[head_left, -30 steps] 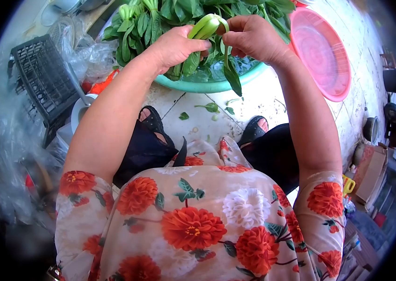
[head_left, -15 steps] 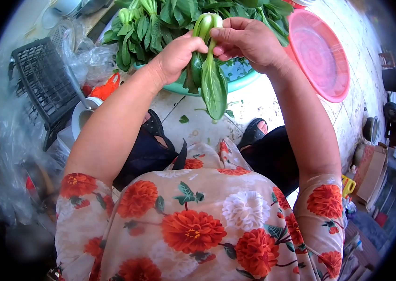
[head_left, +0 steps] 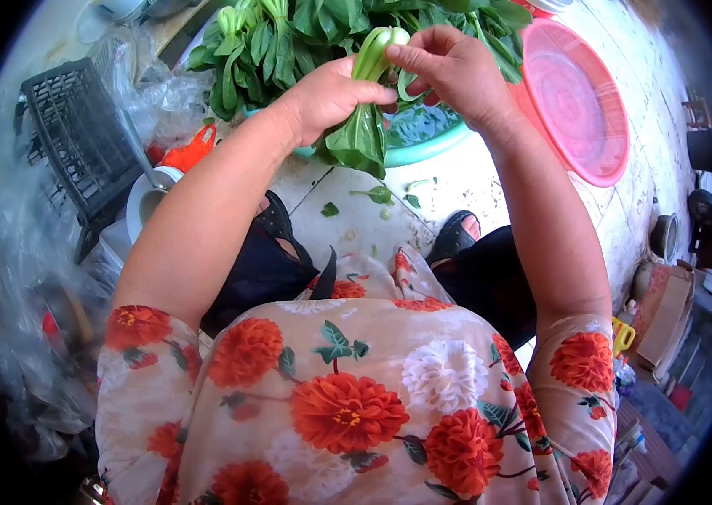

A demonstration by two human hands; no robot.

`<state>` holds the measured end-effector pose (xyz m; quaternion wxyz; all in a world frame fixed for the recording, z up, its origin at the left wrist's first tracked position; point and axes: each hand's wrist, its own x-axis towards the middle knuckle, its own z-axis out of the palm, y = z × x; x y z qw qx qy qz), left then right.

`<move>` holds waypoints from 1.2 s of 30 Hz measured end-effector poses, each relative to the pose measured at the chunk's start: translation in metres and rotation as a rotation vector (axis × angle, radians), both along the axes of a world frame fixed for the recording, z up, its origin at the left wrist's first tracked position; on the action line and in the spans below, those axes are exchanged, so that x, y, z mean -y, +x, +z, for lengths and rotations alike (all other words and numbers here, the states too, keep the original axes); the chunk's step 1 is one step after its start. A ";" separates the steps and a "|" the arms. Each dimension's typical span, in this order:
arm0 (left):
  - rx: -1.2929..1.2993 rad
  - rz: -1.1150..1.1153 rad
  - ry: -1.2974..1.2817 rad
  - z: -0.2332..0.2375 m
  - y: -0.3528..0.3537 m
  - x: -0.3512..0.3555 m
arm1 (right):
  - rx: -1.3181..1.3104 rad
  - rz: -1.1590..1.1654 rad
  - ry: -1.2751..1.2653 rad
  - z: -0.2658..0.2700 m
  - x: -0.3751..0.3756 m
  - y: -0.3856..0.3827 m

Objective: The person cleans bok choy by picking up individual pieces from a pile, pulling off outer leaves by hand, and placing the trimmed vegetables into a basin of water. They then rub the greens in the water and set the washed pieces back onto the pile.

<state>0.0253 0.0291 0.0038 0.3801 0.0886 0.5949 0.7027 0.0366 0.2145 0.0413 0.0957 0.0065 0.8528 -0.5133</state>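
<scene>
My left hand (head_left: 326, 99) is wrapped around a head of bok choy (head_left: 357, 145), its pale root end up and its dark leaves hanging down. Close against the root end, my right hand (head_left: 454, 74) has its thumb and fingers pinched on one outer stalk (head_left: 406, 84); the fingers cover part of it. Both hands are above a green basin (head_left: 433, 152) that holds water with bits of leaf in it. A large pile of leafy greens (head_left: 322, 25) lies just beyond.
To the right stands a pink basin (head_left: 579, 105). Loose leaves (head_left: 379, 194) lie on the tiled floor between my feet. On the left are a black plastic crate (head_left: 78, 126), clear plastic bags (head_left: 170, 105) and an orange bag (head_left: 190, 151). A cardboard box (head_left: 663, 316) sits at the right.
The long leaf that hung in front is no longer there in view. My left hand has moved slightly right with the bok choy, whose remaining leaves now face me.
</scene>
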 end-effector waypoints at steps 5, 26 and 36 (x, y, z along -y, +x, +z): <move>-0.022 -0.056 -0.002 -0.002 0.002 0.001 | -0.101 0.135 -0.070 0.003 0.002 0.002; -0.388 0.284 -0.281 0.026 -0.011 0.051 | -0.034 0.533 0.919 -0.157 0.001 0.002; -0.378 0.290 -0.248 0.011 -0.012 0.064 | 0.310 0.578 0.571 -0.110 0.000 -0.025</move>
